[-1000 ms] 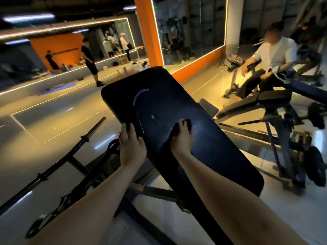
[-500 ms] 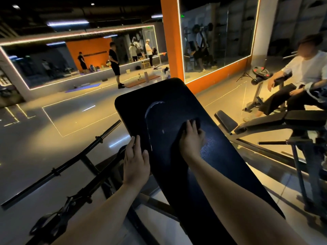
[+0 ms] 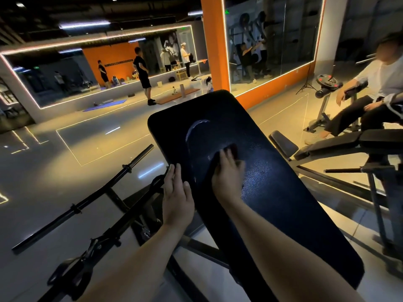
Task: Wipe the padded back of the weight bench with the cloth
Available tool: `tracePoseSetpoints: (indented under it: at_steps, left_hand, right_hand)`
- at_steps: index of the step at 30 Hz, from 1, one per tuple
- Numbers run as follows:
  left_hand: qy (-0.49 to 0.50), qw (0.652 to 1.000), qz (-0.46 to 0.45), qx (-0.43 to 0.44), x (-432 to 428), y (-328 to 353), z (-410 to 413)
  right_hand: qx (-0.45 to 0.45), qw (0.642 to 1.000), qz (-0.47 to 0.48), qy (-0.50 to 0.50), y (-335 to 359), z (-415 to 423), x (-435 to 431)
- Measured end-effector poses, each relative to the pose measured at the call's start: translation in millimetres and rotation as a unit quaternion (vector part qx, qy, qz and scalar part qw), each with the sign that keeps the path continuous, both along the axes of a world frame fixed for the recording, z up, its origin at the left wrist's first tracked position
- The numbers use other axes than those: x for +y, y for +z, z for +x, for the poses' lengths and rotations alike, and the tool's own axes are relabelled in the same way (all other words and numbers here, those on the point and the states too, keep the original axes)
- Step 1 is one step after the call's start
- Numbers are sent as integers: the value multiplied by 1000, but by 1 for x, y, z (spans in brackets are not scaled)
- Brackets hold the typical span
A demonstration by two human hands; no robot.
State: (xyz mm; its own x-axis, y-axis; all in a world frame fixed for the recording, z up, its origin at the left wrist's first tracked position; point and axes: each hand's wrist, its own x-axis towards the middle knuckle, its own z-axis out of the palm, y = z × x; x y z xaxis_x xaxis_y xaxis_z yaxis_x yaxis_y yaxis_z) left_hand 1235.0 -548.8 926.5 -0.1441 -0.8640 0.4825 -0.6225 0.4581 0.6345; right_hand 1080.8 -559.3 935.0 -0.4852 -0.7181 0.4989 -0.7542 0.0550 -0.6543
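On the padded back (image 3: 272,192), right hand (image 3: 226,179) flat over cloth (image 3: 229,150), left hand (image 3: 177,195) open at edge

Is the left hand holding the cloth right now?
No. The dark cloth is under the right hand on the padded back, while the left hand rests empty against the pad's left edge.

1. The place was a commercial gym, dimly lit, with a glossy grey floor (image 3: 65,162).
2. A black padded weight bench (image 3: 250,192) stood in the foreground; left of it lay a barbell (image 3: 87,201).
3. Right of the bench stood another bench (image 3: 340,144) and a plate-loaded machine (image 3: 329,82).
4. Beyond the bench, light-edged wall mirrors (image 3: 98,68) flanked an orange pillar (image 3: 214,40).
5. Exercise mats (image 3: 104,105) lay on the floor beyond the bench.
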Motion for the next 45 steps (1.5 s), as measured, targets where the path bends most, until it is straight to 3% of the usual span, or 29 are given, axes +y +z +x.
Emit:
tracePoseSetpoints:
  at_steps: [4,7,12,16,19,21,25,30,33,34,36,38,42,45]
  left_hand:
    - [3,999,-29,-46,-5,-5,7]
    - [-2,999,-19,-34,-7,-5,9]
    - [7,1000,-10,7,-1,-7,-7]
    - [-1,1000,-7,18,4,-9,-12]
    - [-12,1000,5,11,2,-10,-2]
    - [-18,1000,8,8,1,-10,0]
    - [-29,999,19,36,3,-11,-4]
    - [-63,997,-1,36,-9,-21,9]
    - [-54,997,11,59,-4,-10,11]
    - [-56,997,9,58,-3,-7,12]
    - [-59,997,-5,42,-3,-4,13]
    - [-60,997,-18,44,-9,-3,14]
    - [-19,997,-54,55,-32,8,11]
    - [4,997,-73,19,-45,25,-3]
  right_hand:
    - [105,985,-73,118,-9,51,18]
    - [152,981,-68,100,-6,14,11]
    - [-7,1000,-20,-20,0,-8,4]
    - [37,994,-65,74,-11,48,27]
    - [113,984,-71,121,-12,24,22]
    - [129,986,-56,88,-10,-7,12]
    - [-31,999,-20,-16,2,-6,4]
    - [97,977,-89,169,-5,56,23]
    - [162,967,-104,165,-5,20,8]
    - [155,976,-87,125,-3,4,2]
    - [45,998,-36,30,3,-18,-9]
    - [-13,1000,-24,5,9,-11,-21]
    - [93,976,-85,179,33,44,-33]
    - [148,958,-100,223,46,38,-44]
